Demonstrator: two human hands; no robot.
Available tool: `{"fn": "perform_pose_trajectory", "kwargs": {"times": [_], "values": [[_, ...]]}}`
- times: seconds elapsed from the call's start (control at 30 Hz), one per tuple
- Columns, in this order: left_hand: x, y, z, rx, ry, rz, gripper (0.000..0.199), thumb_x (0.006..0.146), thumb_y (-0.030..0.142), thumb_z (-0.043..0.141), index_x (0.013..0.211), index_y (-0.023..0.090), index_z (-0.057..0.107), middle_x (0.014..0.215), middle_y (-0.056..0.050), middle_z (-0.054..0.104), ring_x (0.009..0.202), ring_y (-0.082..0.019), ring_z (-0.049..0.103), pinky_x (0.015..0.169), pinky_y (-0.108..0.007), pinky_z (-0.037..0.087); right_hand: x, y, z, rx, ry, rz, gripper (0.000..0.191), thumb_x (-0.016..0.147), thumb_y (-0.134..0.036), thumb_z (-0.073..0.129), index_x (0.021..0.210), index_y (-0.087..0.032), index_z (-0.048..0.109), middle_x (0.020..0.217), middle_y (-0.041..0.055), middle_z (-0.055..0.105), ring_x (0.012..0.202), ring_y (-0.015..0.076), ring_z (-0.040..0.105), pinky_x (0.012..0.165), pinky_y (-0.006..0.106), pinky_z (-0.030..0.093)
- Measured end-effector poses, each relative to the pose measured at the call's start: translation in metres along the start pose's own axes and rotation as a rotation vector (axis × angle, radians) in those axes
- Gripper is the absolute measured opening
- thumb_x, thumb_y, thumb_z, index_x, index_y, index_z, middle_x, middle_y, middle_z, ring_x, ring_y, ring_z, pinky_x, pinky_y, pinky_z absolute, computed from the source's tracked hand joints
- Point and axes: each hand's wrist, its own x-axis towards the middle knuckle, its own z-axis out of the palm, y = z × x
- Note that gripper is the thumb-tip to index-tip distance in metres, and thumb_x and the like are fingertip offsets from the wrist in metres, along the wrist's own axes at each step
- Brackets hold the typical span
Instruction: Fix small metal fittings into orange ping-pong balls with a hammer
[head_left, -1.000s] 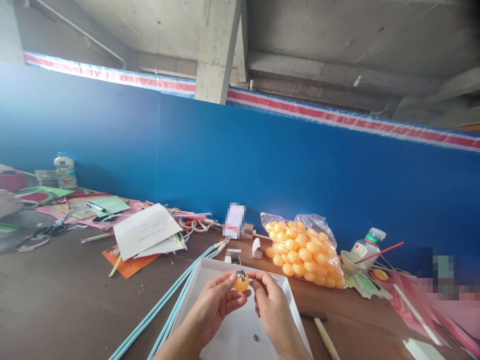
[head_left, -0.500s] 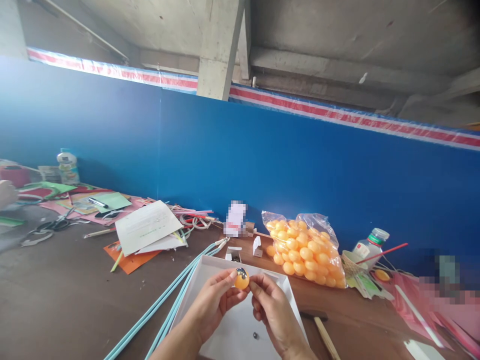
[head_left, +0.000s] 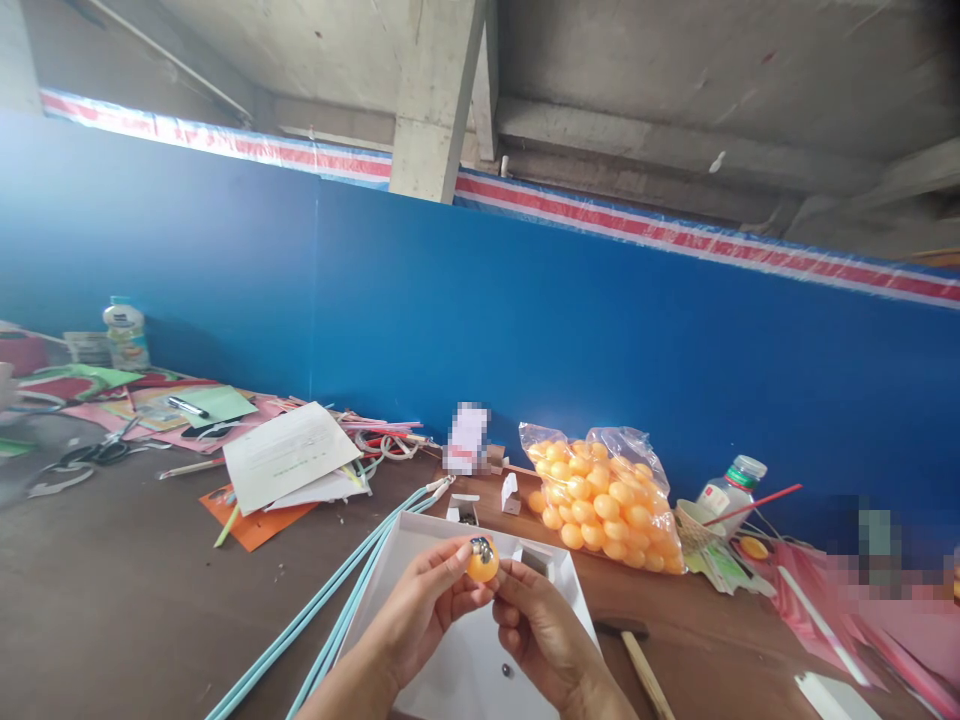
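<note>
Right hand [head_left: 546,622] folds down beside the yellow ball [head_left: 482,568]!
A second ago its fingers stretch out level with the ball's top; now they curl in together, tips right up by its lower right side, and here it is, a grey item [head_left: 534,562] showing behind them in the white tray [head_left: 465,670]! Far left, a blurred pale shape [head_left: 4,385] slips almost out of view.

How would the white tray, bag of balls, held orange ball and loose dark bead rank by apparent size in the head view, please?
Largest to smallest:
White tray
Bag of balls
Orange ball
Dark bead
</note>
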Motion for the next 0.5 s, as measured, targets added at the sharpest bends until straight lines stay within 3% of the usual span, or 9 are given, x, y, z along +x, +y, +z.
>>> {"fn": "perform_pose_trajectory", "kwargs": {"times": [0.13,0.5], "values": [[-0.0002,0.0004,0.0009,-0.008,-0.022,0.007,0.029,0.084,0.028,0.058,0.105,0.009,0.067,0.089,-0.012,0.069,0.075,-0.013,0.062,0.075,-0.024,0.05,0.0023,0.0036,-0.0043,0.062,-0.02,0.007,0.017,0.075,-0.026,0.072,0.076,-0.012,0.062,0.065,-0.0041,0.05,0.046,-0.001,0.04,0.04,0.009,0.031],[0.0011,0.0002,-0.0008,-0.029,-0.021,0.005,0.024,0.086,0.027,0.055,0.099,0.009,0.066,0.086,-0.012,0.068,0.073,-0.012,0.062,0.073,-0.022,0.05,-0.0027,0.0055,0.0036,0.105,-0.012,-0.006,0.018,0.075,-0.03,0.071,0.083,-0.015,0.063,0.069,-0.002,0.058,0.057,0.0048,0.054,0.049,0.014,0.043]]}}
